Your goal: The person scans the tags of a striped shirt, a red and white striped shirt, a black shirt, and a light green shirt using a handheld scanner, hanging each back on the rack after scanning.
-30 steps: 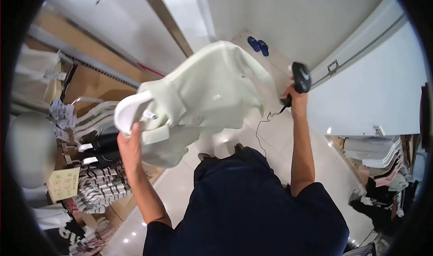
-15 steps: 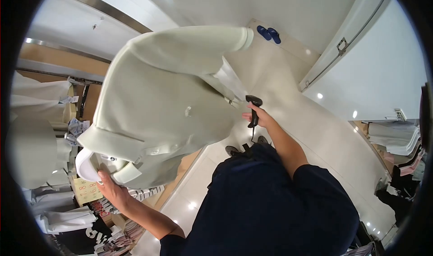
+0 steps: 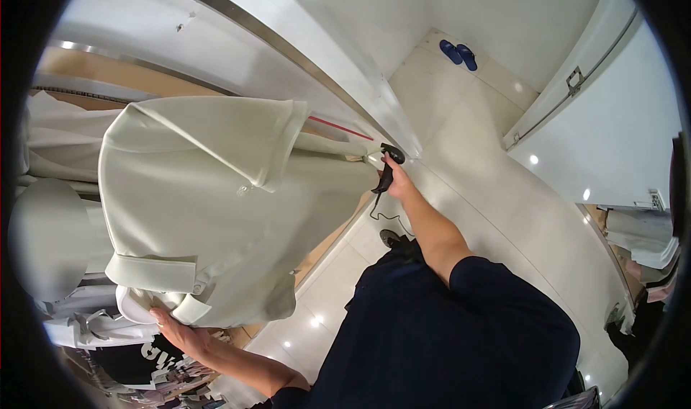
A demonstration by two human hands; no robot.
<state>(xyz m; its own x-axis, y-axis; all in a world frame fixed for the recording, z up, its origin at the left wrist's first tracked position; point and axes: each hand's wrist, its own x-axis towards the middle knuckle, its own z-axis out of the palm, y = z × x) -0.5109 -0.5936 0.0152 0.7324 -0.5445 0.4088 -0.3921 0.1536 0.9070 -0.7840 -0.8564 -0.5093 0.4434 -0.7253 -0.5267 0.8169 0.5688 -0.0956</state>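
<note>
A pale cream short-sleeved collared shirt (image 3: 209, 193) is spread out on the left, its collar toward me. At the collar (image 3: 151, 273), my left hand (image 3: 176, 331) is closed on the fabric, with the fingers partly hidden inside the neck opening. My right hand (image 3: 396, 180) is wrapped round the handle of a black barcode scanner (image 3: 392, 152) with a cord hanging from it. The scanner's head is right by the shirt's far lower edge. A thin red light line (image 3: 340, 127) shows on the white surface beyond the sleeve.
Hanging clothes (image 3: 72, 132) line the rack on the left, and a black printed garment (image 3: 133, 362) hangs lower down. Blue slippers (image 3: 458, 54) lie on the tiled floor at the back. A white door (image 3: 612, 114) stands at right, with more clothes (image 3: 640, 236) beyond it.
The shirt has swung left and down, and its sleeve now folds over its front. My right hand has moved slightly left with the scanner, up to the shirt's edge. The red line has appeared.
</note>
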